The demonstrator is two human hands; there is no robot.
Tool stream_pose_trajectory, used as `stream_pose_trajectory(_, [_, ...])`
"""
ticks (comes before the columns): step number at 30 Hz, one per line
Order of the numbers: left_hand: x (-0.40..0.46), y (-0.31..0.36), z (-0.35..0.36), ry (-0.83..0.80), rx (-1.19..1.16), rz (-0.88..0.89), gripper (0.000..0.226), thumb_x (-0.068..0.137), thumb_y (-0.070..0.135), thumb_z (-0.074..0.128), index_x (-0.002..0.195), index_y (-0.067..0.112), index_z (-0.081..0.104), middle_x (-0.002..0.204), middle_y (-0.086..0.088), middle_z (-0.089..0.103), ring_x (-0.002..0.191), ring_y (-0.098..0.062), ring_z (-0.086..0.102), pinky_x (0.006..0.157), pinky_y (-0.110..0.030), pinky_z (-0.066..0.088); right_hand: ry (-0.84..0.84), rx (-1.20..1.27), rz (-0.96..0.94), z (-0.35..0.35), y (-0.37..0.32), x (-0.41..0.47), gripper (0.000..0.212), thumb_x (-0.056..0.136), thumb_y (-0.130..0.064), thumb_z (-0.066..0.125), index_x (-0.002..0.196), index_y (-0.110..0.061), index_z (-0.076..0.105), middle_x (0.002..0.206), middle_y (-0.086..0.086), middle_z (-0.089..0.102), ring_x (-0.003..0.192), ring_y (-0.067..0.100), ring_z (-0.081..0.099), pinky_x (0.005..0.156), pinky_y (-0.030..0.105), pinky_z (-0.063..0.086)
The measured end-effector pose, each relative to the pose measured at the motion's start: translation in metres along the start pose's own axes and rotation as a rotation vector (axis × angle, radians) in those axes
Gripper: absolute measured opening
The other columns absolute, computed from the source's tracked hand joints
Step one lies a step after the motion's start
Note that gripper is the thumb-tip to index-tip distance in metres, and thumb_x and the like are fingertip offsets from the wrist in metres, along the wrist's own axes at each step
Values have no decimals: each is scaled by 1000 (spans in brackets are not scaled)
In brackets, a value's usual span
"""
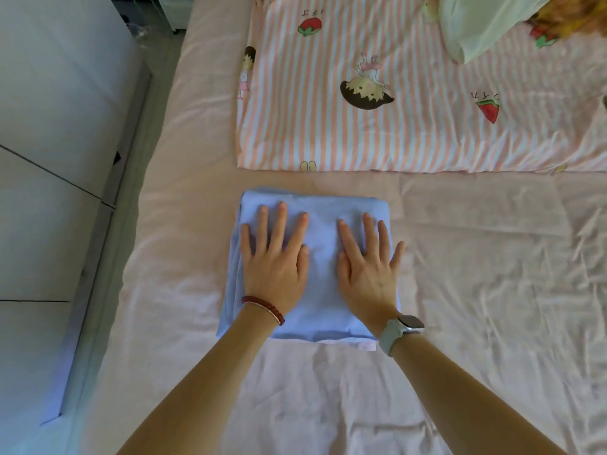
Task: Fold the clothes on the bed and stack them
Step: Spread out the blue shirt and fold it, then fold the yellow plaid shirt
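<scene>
folded light blue garment [315, 300] lies on the pink bed sheet [476, 290], near the bed's left edge, a neat rectangle with layered edges showing at its 9 o'clock side and a pale pink strip peeking out at its 5 o'clock corner. left hand [274, 270] lies flat, palm down, on the garment's left half, fingers [281, 221] straight and spread apart, pointing to 12 o'clock, holding nothing. right hand [368, 274] lies flat, palm down, on the right half, fingers straight and fanned apart too, little finger reaching past the garment's 3 o'clock edge over the sheet. the hands sit side by side, thumbs near each other but apart. red bead bracelet [262, 308] on the left wrist, pale smartwatch [402, 330] on the right wrist. at 12 o'clock from the garment, just beyond it and apart, a pink-and-white striped quilt [377, 126] with cartoon girl and strawberry prints is spread flat. at 1 o'clock on the quilt's far corner, a pale green cloth [476, 24], partly cut off by the frame. at 9 o'clock, off the bed, white cabinet fronts [59, 159]
</scene>
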State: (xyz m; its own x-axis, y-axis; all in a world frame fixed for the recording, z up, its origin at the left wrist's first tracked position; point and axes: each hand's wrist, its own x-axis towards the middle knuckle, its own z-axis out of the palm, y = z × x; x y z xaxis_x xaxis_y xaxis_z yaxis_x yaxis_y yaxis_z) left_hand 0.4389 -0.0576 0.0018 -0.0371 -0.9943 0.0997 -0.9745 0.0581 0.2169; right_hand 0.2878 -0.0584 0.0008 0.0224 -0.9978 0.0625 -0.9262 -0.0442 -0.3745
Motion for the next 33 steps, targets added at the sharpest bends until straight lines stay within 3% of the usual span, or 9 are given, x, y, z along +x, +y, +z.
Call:
stream_pose_trajectory(3, [0, -11, 25, -198, -116, -131, 50, 94, 35, 28, 143, 26, 31, 154, -9, 17, 142, -33, 12, 112, -56, 15, -174, -31, -28, 20, 4, 8, 48, 95, -30, 40, 142, -35, 30, 154, 6, 19, 142, 35, 14, 107, 61, 16])
stream_pose_trajectory(5, [-4, -21, 44, -236, -140, -159, 49, 98, 35, 30, 145, 33, 19, 156, -1, 4, 144, -27, 0, 113, -53, 10, -219, -21, -20, 34, 11, 7, 49, 93, -37, 31, 142, -38, 28, 155, 3, 16, 142, 36, 9, 107, 58, 18])
stream_pose_trajectory(8, [0, -25, 57, -252, -135, -138, 51, 98, 36, 32, 146, 36, 14, 157, 2, -1, 144, -24, -4, 114, -51, 8, -230, -12, 2, 44, 17, 10, 49, 93, -41, 27, 142, -38, 28, 155, 3, 16, 142, 38, 10, 106, 55, 21])
stream_pose_trajectory(13, [13, -25, 44, -406, -20, -164, 53, 97, 43, 19, 145, 41, -3, 156, 7, -13, 143, -19, -9, 112, -53, 4, -383, -57, 8, 33, 15, 17, 51, 98, -42, 24, 143, -47, 1, 157, -6, -8, 143, 30, -8, 110, 54, 9])
stream_pose_trajectory(17, [18, -14, 0, -351, 67, -98, 52, 97, 40, 28, 146, 36, 13, 157, 4, 4, 143, -22, 2, 110, -56, 2, -350, 98, 28, -13, 15, 15, 51, 98, -32, 33, 146, -37, 16, 157, -5, 0, 144, 22, -7, 113, 49, 0])
stream_pose_trajectory(23, [-9, 32, -88, -181, -44, -156, 49, 95, 33, 41, 142, 20, 35, 153, -2, 22, 142, -20, 16, 113, -45, 8, -85, 194, 121, -117, 21, -33, 38, 95, -19, 43, 133, -19, 49, 137, 0, 50, 137, 19, 30, 112, 38, 19])
stream_pose_trajectory(27, [-39, 93, -132, -157, -82, -63, 46, 95, 33, 42, 137, 15, 42, 146, -3, 37, 135, -18, 32, 109, -39, 25, 11, 159, 213, -190, 51, -84, 34, 94, -18, 46, 127, -17, 55, 127, 3, 58, 129, 21, 41, 107, 32, 24])
stream_pose_trajectory(33, [-66, 236, -153, -239, -76, 277, 40, 95, 33, 39, 133, 21, 43, 136, 4, 47, 125, -17, 42, 99, -31, 32, 84, 185, 438, -290, 142, -177, 34, 95, -20, 43, 127, -17, 55, 127, 2, 58, 121, 21, 48, 102, 31, 35])
